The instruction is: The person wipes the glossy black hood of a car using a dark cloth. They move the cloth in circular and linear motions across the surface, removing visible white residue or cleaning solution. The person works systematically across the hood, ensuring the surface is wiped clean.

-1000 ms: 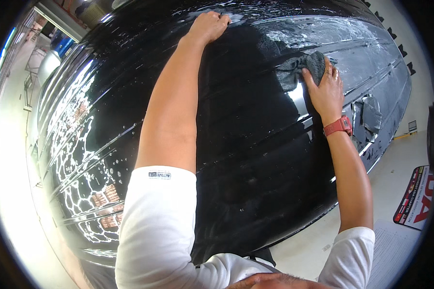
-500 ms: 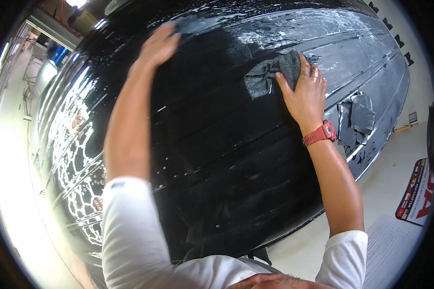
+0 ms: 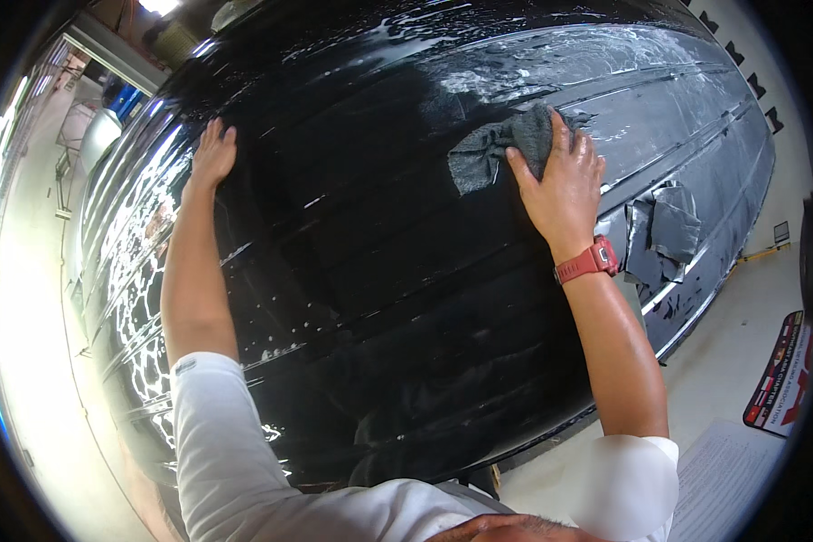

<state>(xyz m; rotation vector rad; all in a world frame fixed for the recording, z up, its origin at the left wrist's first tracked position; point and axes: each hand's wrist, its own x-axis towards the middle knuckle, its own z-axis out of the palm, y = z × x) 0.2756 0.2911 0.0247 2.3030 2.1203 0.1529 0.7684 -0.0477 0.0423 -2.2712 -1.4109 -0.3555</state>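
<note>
A large, glossy black car panel (image 3: pixel 397 271), wet with foamy streaks, curves across the view. My left hand (image 3: pixel 213 158) lies on its left part, fingers stretched out and thumb a little apart; nothing shows in it, though its underside is hidden. At the right of centre my right hand (image 3: pixel 562 190), with a red watch (image 3: pixel 590 260) on the wrist, presses a crumpled dark grey cloth (image 3: pixel 481 152) against the panel. The cloth bunches under its fingers, and one end spreads out to the left.
Several dark, crumpled sheet-like pieces (image 3: pixel 674 224) lie on the panel's right side, beyond my right wrist. White foam (image 3: pixel 551 68) streaks the far right part. A printed board (image 3: pixel 777 375) and a paper sheet (image 3: pixel 727 483) are at the lower right.
My left hand has moved left and nearer across the panel. My right hand stays on the cloth in about the same place. The whole view has shifted slightly.
</note>
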